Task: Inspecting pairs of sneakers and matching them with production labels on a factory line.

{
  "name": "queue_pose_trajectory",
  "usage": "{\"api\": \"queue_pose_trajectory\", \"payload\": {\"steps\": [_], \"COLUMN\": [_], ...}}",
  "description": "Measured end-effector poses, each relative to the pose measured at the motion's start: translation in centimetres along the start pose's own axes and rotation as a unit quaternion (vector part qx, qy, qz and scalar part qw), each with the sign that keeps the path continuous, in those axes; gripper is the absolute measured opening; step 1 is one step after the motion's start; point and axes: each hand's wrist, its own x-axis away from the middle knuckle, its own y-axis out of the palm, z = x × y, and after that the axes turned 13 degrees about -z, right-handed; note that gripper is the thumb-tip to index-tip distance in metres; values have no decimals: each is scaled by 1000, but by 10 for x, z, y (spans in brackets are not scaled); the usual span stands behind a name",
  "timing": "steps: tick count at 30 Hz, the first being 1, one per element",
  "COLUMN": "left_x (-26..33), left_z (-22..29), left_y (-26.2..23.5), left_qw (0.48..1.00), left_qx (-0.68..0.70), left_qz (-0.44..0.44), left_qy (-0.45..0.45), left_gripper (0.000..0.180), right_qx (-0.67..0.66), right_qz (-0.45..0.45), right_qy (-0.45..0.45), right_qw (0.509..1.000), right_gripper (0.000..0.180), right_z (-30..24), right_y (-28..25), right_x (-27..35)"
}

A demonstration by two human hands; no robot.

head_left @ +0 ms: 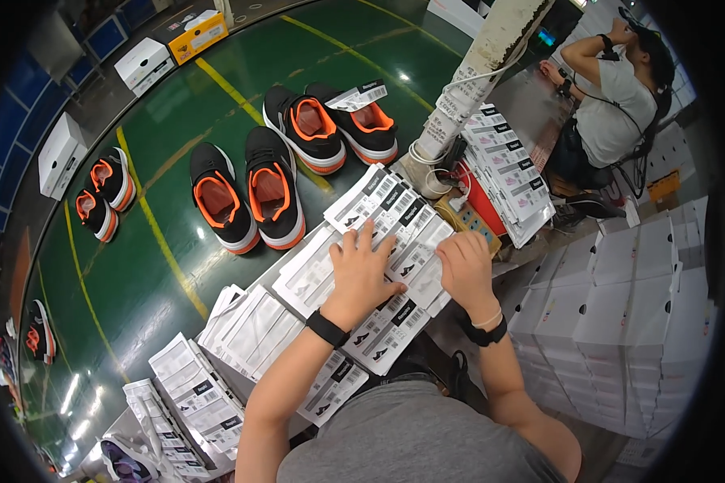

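Observation:
Sheets of printed shoe labels (pixel 417 229) lie in a stack in front of me, white with black blocks and small shoe pictures. My left hand (pixel 361 270) rests flat on them, fingers spread, with nothing gripped. At the right edge of the top label sheet, my right hand (pixel 469 272) has its fingers curled and pinched together on the sheet's border. Its fingertips are partly hidden. Dark bands circle both wrists. Just beyond the sheets stand two pairs of black shoes with orange linings, one shoe (pixel 275 193) near my left hand; a loose label (pixel 358 97) lies across another.
The green belt (pixel 169 193) carries another pair of shoes (pixel 105 193) and boxes, one yellow (pixel 197 38). More label stacks (pixel 197 394) line its near edge. A white post (pixel 467 88) with cables stands ahead right. White shoeboxes (pixel 604 314) pile up at right; a person (pixel 612 105) sits beyond.

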Motion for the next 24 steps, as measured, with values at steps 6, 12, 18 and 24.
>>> {"api": "queue_pose_trajectory", "payload": {"steps": [6,12,18,24], "left_x": [6,27,81,151], "left_z": [-2,10,14,-20], "left_y": [3,2,-41,-68], "left_qw": [1000,995,987,985], "left_qx": [-12,-4,23,163], "left_qz": [-24,-84,-159,-10], "left_qy": [11,52,-21,-48], "left_gripper": [82,75,55,46], "right_qx": [-232,-725,-736,-496], "right_qz": [302,215,76,135], "right_qy": [-56,12,146,223], "right_qw": [923,655,656,828], "right_gripper": [11,24,51,73], "right_z": [-18,-29,-84,-110], "right_y": [-41,-24,83,159], "right_x": [1,-82,-185,-203]}}
